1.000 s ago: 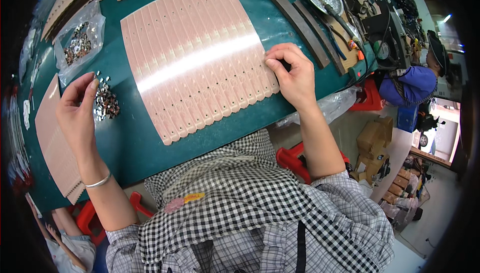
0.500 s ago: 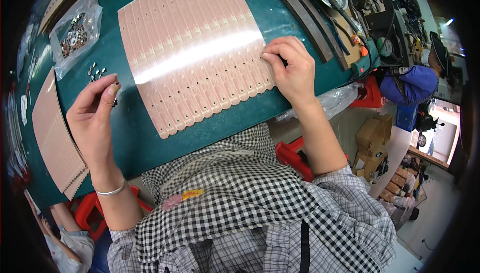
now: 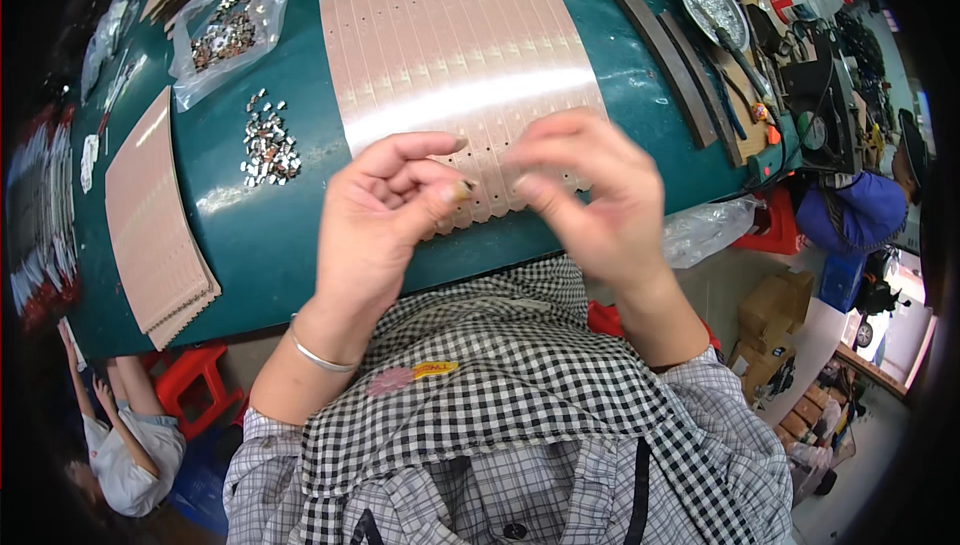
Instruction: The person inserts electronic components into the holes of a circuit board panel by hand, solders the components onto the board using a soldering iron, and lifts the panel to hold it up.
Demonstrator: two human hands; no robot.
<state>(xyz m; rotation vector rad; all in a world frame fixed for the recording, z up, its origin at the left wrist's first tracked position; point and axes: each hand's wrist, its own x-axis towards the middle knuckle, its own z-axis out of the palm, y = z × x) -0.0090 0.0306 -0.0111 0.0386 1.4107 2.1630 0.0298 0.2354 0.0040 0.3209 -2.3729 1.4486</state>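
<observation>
A large pale-pink sheet (image 3: 450, 25), marked into long strips with small dark holes and a scalloped near edge, lies on the green table. Over its near part, my left hand (image 3: 370, 210) is raised with thumb and fingers bent together; a tiny dark piece shows at the thumb tip, too small to identify. Close beside it on the right hovers my right hand (image 3: 600, 195), its fingers smeared by motion, so any held thing cannot be made out. Left of the sheet sits a loose pile of small shiny metal pieces (image 3: 270, 150).
A clear bag of similar metal pieces (image 3: 225, 35) lies at the far left, behind a stack of pink sheets (image 3: 160, 225). To the right are dark bars (image 3: 665, 65), a metal bowl (image 3: 712, 5) and tools. Another person (image 3: 135, 445) sits at lower left.
My left hand has moved right, from beside the metal pieces to over the sheet. My right hand has left the sheet's right edge and come close to the left. The view has shifted.
</observation>
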